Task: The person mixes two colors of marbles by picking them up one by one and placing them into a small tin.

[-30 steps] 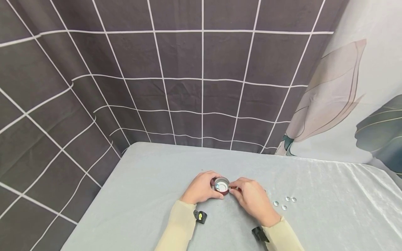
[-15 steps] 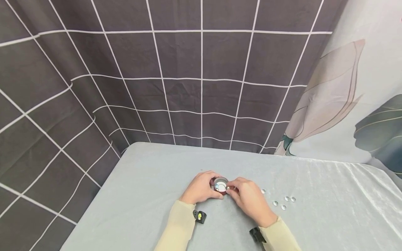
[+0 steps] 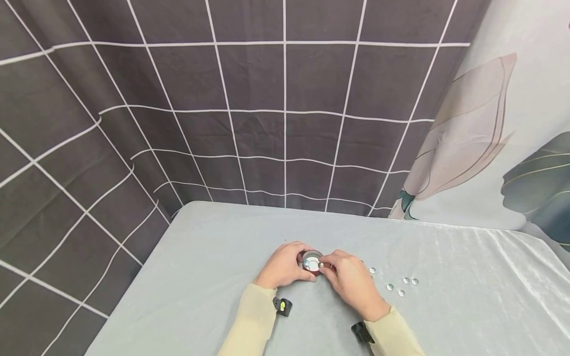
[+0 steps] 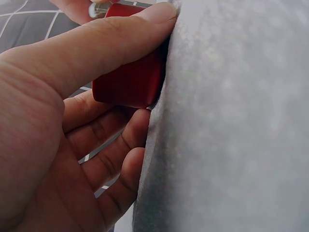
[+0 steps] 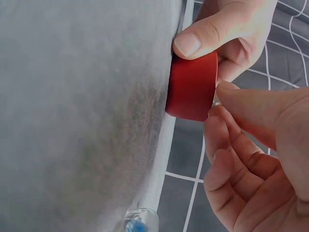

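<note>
A small round red tin (image 3: 312, 262) with a silvery inside sits upright on the cloth. My left hand (image 3: 285, 265) grips its side, with the thumb along the near wall and the other fingers round the back, as the left wrist view shows. Something bluish (image 3: 307, 264) lies inside at the left. Thumb and forefinger of my right hand (image 3: 354, 282) pinch a clear glass marble (image 4: 98, 9) at the tin's right rim. In the right wrist view those fingertips hide most of it, beside the red wall (image 5: 193, 87).
Several clear glass marbles (image 3: 402, 292) lie loose on the pale grey cloth-covered table (image 3: 213, 277), right of my right hand. One with a blue core (image 5: 137, 224) shows low in the right wrist view. A dark gridded curtain (image 3: 249, 133) hangs behind.
My right hand has moved slightly left, bringing the pinched marble from beside the tin to over its right rim. More loose marbles show behind that hand. My left hand keeps its grip.
</note>
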Demonstrator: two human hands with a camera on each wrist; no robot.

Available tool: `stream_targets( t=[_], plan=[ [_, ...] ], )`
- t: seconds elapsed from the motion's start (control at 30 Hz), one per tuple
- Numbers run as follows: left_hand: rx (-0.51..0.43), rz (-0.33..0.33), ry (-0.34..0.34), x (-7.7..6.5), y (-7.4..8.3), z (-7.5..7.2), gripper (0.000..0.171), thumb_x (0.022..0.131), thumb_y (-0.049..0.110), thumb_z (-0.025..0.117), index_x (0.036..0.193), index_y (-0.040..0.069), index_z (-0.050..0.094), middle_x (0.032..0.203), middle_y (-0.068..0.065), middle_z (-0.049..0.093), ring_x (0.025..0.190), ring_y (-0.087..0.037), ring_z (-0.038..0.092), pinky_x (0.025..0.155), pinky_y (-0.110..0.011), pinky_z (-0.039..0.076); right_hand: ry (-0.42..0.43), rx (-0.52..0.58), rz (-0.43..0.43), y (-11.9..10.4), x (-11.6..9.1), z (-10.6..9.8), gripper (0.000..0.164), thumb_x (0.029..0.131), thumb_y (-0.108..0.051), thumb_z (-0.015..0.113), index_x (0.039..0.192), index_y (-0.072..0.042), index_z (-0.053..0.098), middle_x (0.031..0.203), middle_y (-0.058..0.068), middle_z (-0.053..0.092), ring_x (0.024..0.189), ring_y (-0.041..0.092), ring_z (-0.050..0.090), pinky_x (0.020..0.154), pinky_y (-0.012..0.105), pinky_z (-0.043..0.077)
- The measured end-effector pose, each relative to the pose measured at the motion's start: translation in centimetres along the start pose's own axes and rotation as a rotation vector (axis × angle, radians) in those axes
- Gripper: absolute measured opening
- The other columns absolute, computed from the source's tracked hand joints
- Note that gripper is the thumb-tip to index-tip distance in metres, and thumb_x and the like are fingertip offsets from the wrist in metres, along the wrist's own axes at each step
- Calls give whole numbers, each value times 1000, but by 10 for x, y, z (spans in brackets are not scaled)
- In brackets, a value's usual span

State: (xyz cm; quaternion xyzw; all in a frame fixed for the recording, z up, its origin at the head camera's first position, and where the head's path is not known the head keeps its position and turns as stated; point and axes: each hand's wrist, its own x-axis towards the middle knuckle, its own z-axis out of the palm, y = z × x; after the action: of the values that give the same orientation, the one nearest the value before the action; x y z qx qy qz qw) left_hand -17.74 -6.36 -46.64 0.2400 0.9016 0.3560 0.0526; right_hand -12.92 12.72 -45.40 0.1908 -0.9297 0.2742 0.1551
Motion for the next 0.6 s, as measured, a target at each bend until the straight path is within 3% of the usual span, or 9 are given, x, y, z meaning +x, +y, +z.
stream_targets(
  t=[0.6],
  plan=[
    [14, 13, 4, 0, 1, 0, 54, 66, 28, 95, 115, 17, 72, 91, 11, 64, 76, -3, 53, 72, -21, 44, -59, -16, -29, -3, 0, 3, 9, 85, -7, 78, 94, -7, 77, 81, -5, 64, 67, 7, 57, 64, 32, 51]
  ],
)
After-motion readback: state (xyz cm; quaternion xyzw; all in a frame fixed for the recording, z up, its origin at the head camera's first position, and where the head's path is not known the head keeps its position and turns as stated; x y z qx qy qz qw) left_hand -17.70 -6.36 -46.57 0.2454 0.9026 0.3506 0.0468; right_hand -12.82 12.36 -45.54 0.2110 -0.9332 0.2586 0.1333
